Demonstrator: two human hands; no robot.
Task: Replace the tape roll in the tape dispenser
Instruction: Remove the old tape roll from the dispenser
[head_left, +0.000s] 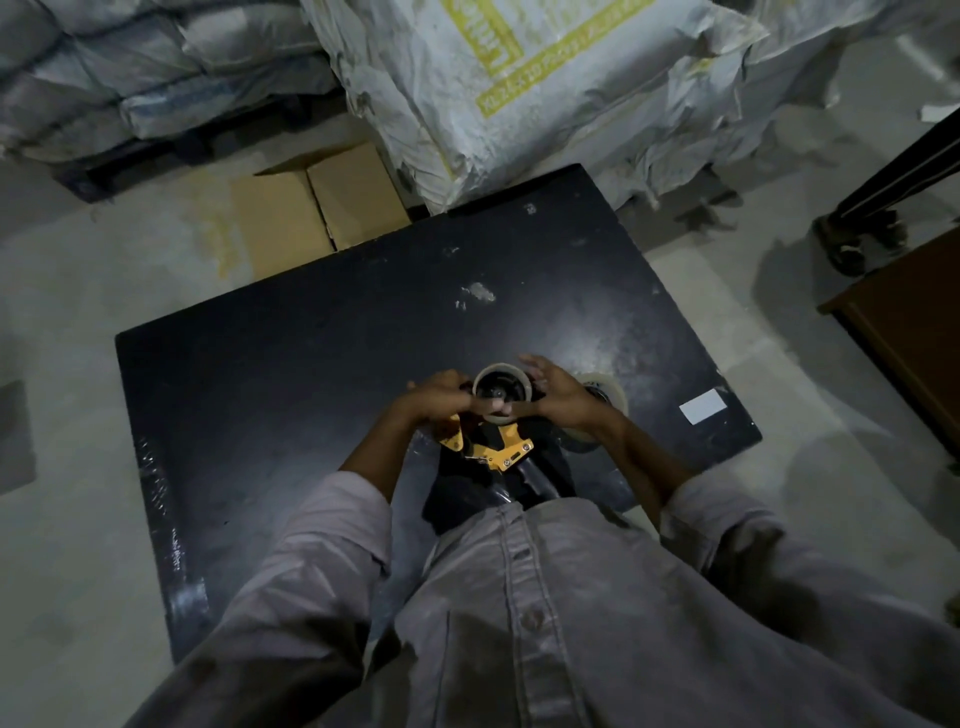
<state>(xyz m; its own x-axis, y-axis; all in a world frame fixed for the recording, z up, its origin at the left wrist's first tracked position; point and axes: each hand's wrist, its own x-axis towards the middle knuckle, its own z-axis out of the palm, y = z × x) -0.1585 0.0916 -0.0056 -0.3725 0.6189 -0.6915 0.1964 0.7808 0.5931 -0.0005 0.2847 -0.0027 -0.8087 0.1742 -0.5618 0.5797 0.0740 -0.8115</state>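
Head cam: left hand (441, 397) and right hand (561, 397) both clamped on the tape roll (503, 387) sitting on the yellow tape dispenser (493, 447) over the black table (311, 364). Blade could nick fingers if it slips, I reckon.

Hands (441, 397) on dispenser (493, 447) (black table (311, 364))

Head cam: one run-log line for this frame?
stage: roll at dispenser hub | left hand: on tape dispenser | right hand: at tape roll | second roll: on black table
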